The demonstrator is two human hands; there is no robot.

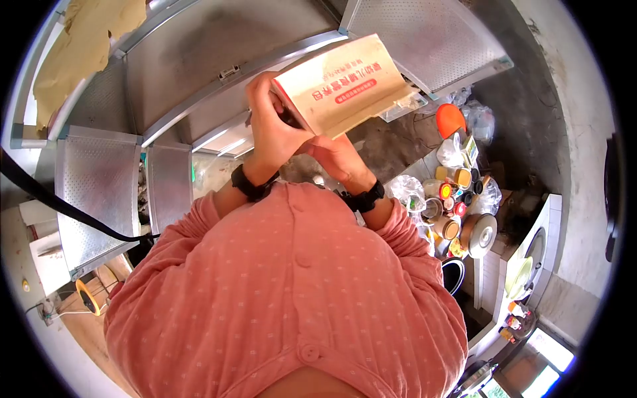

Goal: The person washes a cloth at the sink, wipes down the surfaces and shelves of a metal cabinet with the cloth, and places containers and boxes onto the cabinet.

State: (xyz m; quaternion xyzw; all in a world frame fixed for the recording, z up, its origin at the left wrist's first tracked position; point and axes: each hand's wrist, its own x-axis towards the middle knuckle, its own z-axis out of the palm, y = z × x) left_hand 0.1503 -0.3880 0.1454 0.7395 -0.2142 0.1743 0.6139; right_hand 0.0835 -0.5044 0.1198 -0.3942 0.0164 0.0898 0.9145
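Note:
A tan cardboard box with red printed lettering is held up in front of my chest, tilted. My left hand grips its left end, fingers curled around the side and thumb along the lower edge. My right hand has its fingers closed at the box's lower corner, close to the left thumb. Some of its fingers are hidden behind the box. A flap sticks out along the lower right edge of the box. Dark bands circle both wrists.
A metal cabinet with an open perforated door stands ahead, with another door at left. Jars, plastic bags and an orange-red round lid crowd the right. A tiled counter edge lies farther right.

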